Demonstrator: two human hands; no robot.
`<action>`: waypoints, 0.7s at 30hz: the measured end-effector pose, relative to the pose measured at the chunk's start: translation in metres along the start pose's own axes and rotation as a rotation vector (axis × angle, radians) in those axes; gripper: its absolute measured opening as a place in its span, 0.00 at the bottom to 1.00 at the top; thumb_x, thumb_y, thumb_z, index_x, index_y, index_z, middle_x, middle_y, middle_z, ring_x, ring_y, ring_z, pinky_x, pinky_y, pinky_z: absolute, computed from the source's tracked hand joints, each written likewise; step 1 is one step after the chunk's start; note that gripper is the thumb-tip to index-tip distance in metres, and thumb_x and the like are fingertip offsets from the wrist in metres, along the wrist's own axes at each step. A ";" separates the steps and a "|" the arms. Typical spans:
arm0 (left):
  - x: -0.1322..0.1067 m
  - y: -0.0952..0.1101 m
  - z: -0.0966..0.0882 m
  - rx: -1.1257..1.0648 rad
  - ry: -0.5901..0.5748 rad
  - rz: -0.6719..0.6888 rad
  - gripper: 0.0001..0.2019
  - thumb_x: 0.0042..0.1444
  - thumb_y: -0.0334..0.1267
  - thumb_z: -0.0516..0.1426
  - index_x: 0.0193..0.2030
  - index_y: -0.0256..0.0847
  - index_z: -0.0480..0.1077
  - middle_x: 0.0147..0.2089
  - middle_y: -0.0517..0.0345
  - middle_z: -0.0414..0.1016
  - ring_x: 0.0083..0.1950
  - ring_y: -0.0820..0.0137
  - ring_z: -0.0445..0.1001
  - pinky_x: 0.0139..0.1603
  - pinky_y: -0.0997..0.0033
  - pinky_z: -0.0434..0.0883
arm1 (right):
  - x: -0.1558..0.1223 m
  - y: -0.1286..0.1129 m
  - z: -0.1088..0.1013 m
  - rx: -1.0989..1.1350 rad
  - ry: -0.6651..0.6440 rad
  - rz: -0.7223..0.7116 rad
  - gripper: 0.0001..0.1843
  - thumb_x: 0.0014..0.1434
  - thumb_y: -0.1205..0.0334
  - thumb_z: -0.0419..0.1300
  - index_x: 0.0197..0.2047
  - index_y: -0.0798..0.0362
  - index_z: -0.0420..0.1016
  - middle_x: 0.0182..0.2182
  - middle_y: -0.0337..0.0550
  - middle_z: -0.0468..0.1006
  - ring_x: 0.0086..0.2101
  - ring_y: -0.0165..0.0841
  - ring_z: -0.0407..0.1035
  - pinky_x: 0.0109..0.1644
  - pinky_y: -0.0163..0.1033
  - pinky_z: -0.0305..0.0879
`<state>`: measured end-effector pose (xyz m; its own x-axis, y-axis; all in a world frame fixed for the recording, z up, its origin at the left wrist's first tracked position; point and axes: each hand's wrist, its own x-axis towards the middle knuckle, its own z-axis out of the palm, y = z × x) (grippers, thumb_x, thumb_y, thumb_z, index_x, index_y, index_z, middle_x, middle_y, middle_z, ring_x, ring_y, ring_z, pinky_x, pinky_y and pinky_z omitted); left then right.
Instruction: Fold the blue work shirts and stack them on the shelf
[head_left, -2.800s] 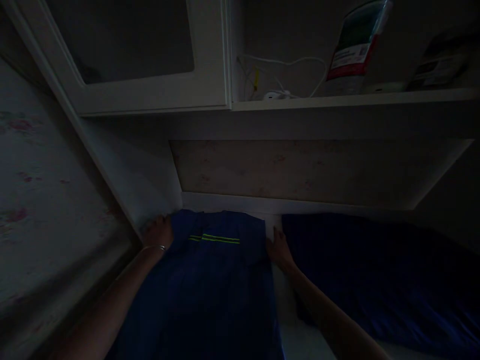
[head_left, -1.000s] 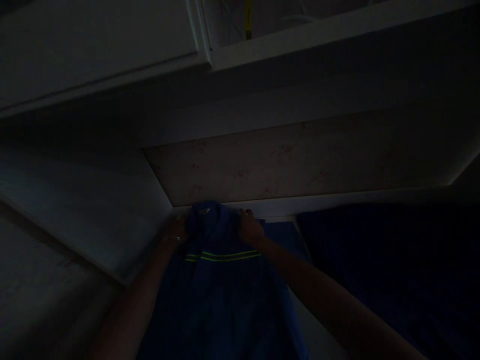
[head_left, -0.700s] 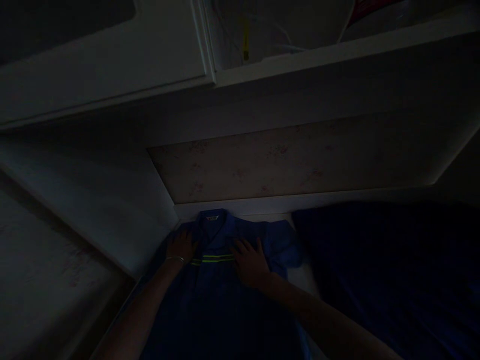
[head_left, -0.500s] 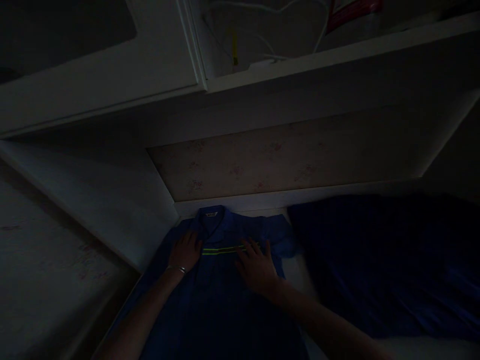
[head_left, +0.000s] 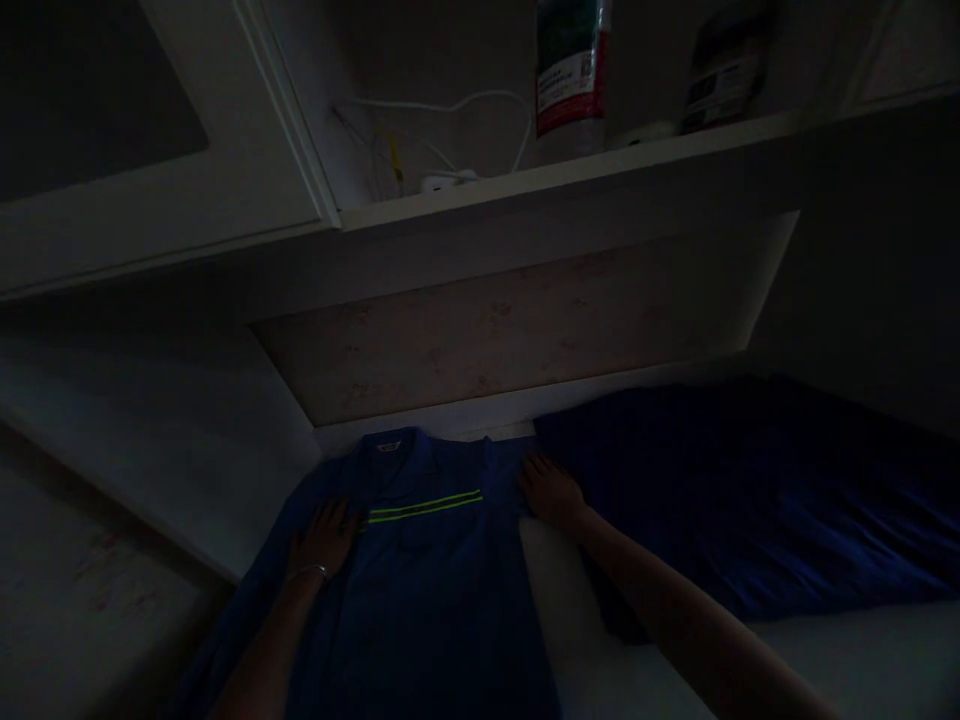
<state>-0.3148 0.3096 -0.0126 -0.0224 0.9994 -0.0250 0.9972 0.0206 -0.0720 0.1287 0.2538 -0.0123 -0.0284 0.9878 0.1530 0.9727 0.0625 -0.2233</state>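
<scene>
A blue work shirt (head_left: 427, 580) with a collar and yellow-green chest stripes lies spread out, front side up, on a pale surface. My left hand (head_left: 324, 540) rests on the left part of its chest, fingers spread, a bracelet at the wrist. On the short sleeve at the right lies my right hand (head_left: 551, 490), its fingers extended over the cloth near the shoulder. Beside that hand is a dark blue cloth (head_left: 735, 500), whose edge meets the sleeve. The lower part of the shirt runs out of view, and the light is dim.
Above hangs a white shelf (head_left: 600, 165) holding a red-labelled package (head_left: 570, 80), a dark jar (head_left: 724, 75) and a white cable (head_left: 465, 103). A cabinet door (head_left: 277, 215) is at the upper left. A flower-patterned panel (head_left: 465, 340) stands behind the shirt.
My right hand has moved right, from the chest stripes to the sleeve. My left hand remains on the shirt's left side, slightly lower. The view has shifted right and up, showing more of the shelf.
</scene>
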 end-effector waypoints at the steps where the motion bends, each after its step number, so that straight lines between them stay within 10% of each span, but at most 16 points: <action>1: 0.001 -0.001 0.000 0.005 -0.009 -0.004 0.31 0.64 0.53 0.35 0.71 0.47 0.49 0.74 0.49 0.45 0.73 0.52 0.46 0.64 0.32 0.52 | 0.001 -0.002 0.003 0.008 0.012 0.012 0.29 0.69 0.55 0.42 0.66 0.63 0.61 0.65 0.57 0.60 0.64 0.45 0.51 0.66 0.51 0.47; 6: 0.005 -0.004 -0.001 0.035 -0.045 0.001 0.29 0.63 0.50 0.40 0.71 0.51 0.49 0.75 0.54 0.42 0.74 0.53 0.43 0.66 0.34 0.49 | 0.005 -0.003 0.009 0.051 0.042 0.058 0.30 0.68 0.51 0.42 0.67 0.58 0.60 0.67 0.50 0.57 0.66 0.41 0.49 0.68 0.48 0.42; 15: 0.008 -0.005 0.006 0.000 -0.032 -0.079 0.32 0.63 0.55 0.35 0.72 0.47 0.44 0.75 0.52 0.41 0.74 0.53 0.41 0.67 0.35 0.47 | 0.009 -0.014 0.008 0.086 0.029 0.249 0.35 0.67 0.53 0.45 0.68 0.72 0.51 0.68 0.66 0.50 0.66 0.47 0.48 0.66 0.47 0.45; 21: 0.007 -0.005 0.006 0.016 0.007 -0.040 0.28 0.62 0.50 0.42 0.69 0.52 0.53 0.74 0.54 0.47 0.73 0.53 0.45 0.66 0.36 0.49 | 0.025 0.020 -0.039 0.155 -0.049 0.192 0.27 0.64 0.52 0.52 0.61 0.57 0.66 0.57 0.53 0.72 0.56 0.40 0.66 0.57 0.38 0.59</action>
<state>-0.3200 0.3162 -0.0186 -0.0618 0.9980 -0.0144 0.9942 0.0603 -0.0889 0.1569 0.2746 0.0249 0.1382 0.9893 0.0474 0.9145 -0.1091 -0.3896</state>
